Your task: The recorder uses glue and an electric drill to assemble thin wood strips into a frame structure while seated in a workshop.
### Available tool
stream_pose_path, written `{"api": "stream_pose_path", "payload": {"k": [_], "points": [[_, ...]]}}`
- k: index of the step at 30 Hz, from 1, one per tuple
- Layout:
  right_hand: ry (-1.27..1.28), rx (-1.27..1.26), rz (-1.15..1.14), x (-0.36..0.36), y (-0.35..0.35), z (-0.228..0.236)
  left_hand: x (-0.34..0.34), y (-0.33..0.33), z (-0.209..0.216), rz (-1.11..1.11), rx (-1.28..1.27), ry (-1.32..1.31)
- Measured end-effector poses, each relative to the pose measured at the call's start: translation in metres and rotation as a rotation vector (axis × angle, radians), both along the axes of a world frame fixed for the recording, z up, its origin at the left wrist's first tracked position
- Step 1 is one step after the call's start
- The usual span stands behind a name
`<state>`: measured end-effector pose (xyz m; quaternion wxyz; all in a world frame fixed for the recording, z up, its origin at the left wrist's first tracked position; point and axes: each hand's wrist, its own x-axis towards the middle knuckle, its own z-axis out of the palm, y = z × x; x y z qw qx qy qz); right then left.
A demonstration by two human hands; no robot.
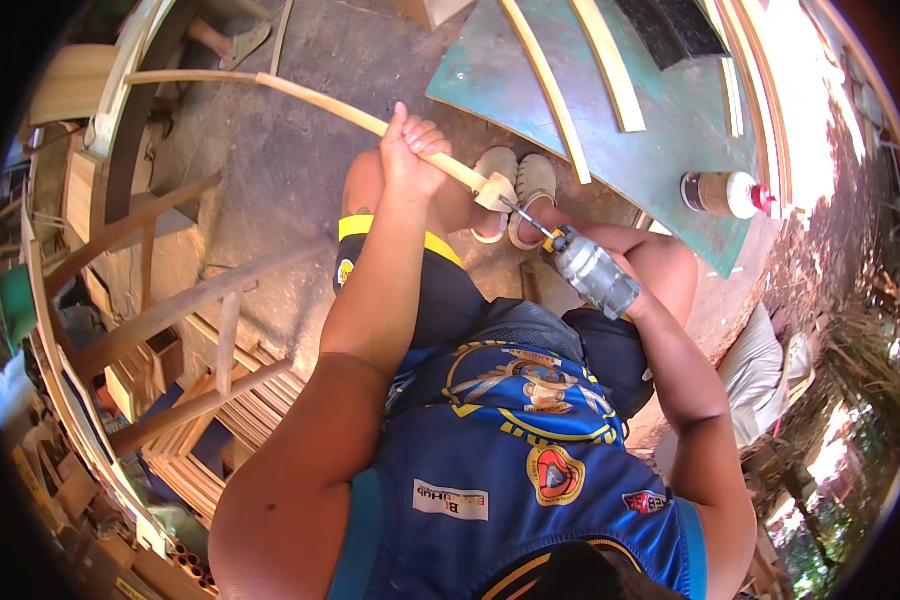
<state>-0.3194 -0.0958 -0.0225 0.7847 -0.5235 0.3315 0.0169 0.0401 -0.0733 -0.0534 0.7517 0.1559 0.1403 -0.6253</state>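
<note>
While the person sits looking down over their blue jersey, the left hand (pixel 410 150) is wrapped tight around a long, thin wooden strip (pixel 300 97), fingers closed on it close to its near end. That strip runs from the hand up and away to the left, bending slightly, well above the concrete floor (pixel 280 160). Its near end widens into a small pale block (pixel 492 190), which sits just over the person's two light shoes (pixel 515 185). The right hand is mostly hidden behind a silver power drill (pixel 592 272); it seems clenched on the drill's body, though the fingers cannot be seen clearly. A thin drill bit (pixel 525 216) points up and left from the drill and touches the pale block at the strip's end. Beyond the shoes lies a green board (pixel 670 120) on the floor, with several pale wooden slats (pixel 610 65) resting across it. Near the board's right edge stands a small bottle (pixel 720 193) with a white body and a red cap. On the left side of the floor, wooden frames (pixel 200 400) and loose sticks are stacked together, well apart from both hands.
</note>
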Motion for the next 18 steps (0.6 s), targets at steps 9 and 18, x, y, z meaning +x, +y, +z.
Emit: {"api": "stream_pose_path", "payload": {"k": [9,18], "points": [[-0.114,0.329,-0.231,-0.003,0.003,-0.033,-0.013,0.000,0.006,0.070,0.239,-0.106],[-0.256,0.437,-0.143,-0.023,-0.006,-0.034,-0.028,-0.005,0.012,0.091,0.209,-0.161]]}}
